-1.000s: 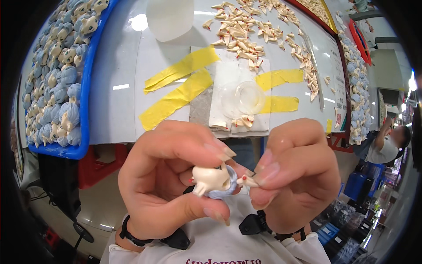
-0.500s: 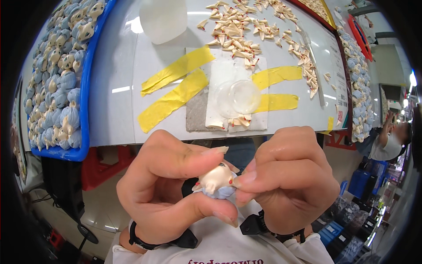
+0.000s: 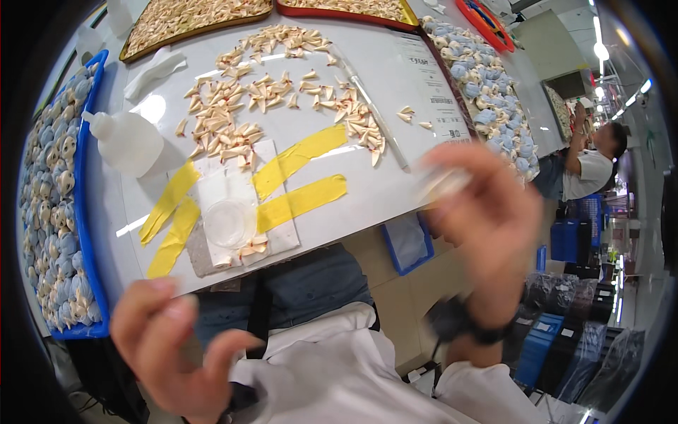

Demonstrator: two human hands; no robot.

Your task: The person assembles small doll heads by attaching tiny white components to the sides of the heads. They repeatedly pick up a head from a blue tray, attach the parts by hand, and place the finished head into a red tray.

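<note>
My left hand is at the lower left, by the table's near edge, with its fingers apart and nothing in it. My right hand is raised at the right, past the table's front edge and nearest the right-hand tray. Motion blurs it; a pale, smeared small doll head shows at its fingertips. On the table, a clear round dish sits on a white sheet over a grey pad, with yellow tape strips at both sides. Cream pointed pieces with red tips lie loose beyond it.
A blue tray of blue-haired doll heads stands at the left, more doll heads at the right. Trays of pointed pieces line the back. A white bottle and a thin rod are on the table. Another person is far right.
My hands have parted. The left let go of the doll head and moved left, opening; the right swung right and up with it. The view has shifted to the right.
</note>
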